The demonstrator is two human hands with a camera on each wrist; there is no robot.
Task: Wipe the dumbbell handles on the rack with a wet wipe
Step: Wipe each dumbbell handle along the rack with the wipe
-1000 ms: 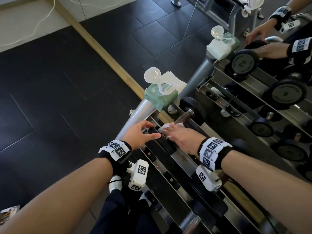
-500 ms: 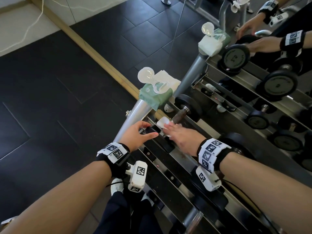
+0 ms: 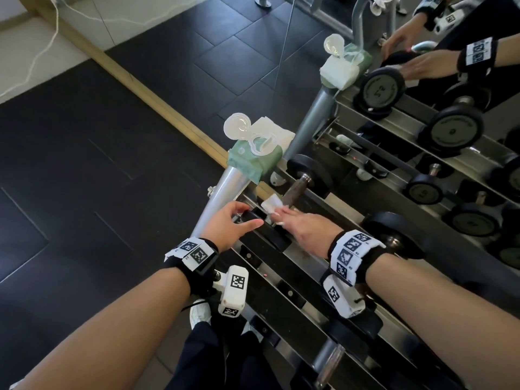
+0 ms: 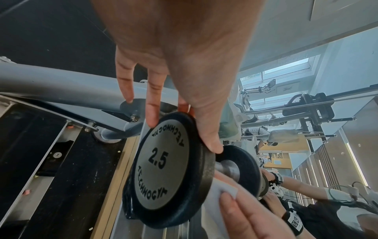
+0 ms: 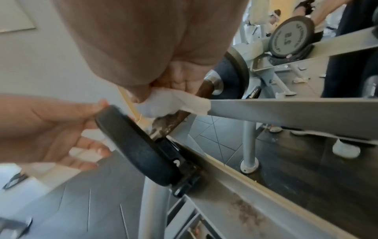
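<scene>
Since the earlier frames, right hand (image 3: 305,226) shifted along the handle (image 5: 175,119), wet wipe (image 3: 271,205) now bunched just inside the near end plate (image 4: 163,168) of the 2.5 dumbbell seated in the top-tier cradle of the rack (image 3: 298,250). Left hand (image 3: 229,226) fingers spread and lightly curved over the plate rim, thumb on the opposite edge, probably to stop roll during wiping. Right-hand fingers curled down, pinching the wipe around the handle; rusty far section still exposed, judged unwiped.
</scene>
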